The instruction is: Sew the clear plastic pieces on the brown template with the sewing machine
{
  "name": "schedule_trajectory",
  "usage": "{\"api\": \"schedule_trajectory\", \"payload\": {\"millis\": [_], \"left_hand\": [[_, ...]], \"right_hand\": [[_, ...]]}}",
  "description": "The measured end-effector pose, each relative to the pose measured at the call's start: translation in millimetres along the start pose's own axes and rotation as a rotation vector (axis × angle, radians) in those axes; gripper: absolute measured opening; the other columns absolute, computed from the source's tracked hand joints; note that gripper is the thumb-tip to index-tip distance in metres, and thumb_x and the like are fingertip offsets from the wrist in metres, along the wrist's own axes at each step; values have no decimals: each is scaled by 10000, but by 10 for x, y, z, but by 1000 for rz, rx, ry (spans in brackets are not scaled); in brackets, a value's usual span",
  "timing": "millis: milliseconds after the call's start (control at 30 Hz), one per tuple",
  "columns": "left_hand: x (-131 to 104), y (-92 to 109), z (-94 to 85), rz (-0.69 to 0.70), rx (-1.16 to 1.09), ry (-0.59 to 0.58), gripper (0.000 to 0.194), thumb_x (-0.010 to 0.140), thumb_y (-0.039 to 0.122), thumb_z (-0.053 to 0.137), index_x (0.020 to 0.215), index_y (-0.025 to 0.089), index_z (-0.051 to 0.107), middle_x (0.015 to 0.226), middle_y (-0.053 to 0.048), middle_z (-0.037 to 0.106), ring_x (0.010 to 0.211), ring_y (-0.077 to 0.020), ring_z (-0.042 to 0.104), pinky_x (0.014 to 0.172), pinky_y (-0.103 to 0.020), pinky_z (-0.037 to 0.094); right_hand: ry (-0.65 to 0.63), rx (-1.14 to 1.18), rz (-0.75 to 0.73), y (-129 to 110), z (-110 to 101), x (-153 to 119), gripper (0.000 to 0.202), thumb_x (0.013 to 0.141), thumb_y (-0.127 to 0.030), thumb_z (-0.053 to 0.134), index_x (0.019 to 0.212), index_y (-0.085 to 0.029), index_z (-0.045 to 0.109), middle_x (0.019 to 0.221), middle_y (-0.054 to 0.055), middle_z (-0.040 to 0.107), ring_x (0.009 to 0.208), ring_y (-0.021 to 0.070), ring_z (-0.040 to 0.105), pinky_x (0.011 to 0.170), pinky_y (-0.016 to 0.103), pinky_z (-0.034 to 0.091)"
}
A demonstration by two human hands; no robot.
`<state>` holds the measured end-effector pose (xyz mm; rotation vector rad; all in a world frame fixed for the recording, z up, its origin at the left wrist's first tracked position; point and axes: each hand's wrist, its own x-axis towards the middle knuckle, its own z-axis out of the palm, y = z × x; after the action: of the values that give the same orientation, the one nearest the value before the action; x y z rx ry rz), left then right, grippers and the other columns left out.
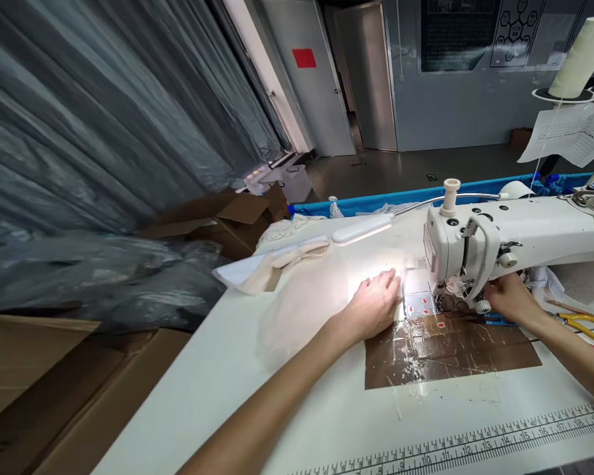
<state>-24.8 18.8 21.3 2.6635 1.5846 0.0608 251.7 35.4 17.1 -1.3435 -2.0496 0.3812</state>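
Observation:
Under a bright lamp spot, my left hand [376, 303] lies on sheer pale fabric [301, 310] just left of the needle area, its fingers reaching forward over the cloth. My right hand [509, 297] is behind the head of the white sewing machine [539, 227], near the presser foot; its fingertips are hidden by the machine. Blue-handled snips [499, 320] lie beside that hand. The metal plate [418, 303] with red marks sits between the hands, with a brown taped sheet [455, 356] in front of it.
A white lamp [363, 229] on a bent metal arm stands behind the fabric. Yellow-handled scissors [581, 321] lie at right. A ruler strip [455, 452] runs along the front edge. Folded cloth [277, 260] is at back left; cardboard boxes [123, 396] stand left of the table.

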Motion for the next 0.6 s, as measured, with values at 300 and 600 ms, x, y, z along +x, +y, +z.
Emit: {"api": "schedule_trajectory", "payload": {"millis": [300,600], "left_hand": [[-414,-363,-544,-116,-150,108,428,955,402,419,1298,180,546,1423,-114,521,1304,-257,500,1088,-403,415],[-1267,-639,-613,-470,-242,241,458,887,509,489,1149,187,682,1189,-96,685,973,-241,666,748,-312,547]], "right_hand": [[19,-286,-413,152,29,-701,304,951,-225,399,1052,-192,684,1006,110,709,1011,305,619,777,463,512],[116,-181,-415,351,128,-733,286,957,-347,399,1086,-295,650,993,96,692,917,351,632,725,499,467]]}}
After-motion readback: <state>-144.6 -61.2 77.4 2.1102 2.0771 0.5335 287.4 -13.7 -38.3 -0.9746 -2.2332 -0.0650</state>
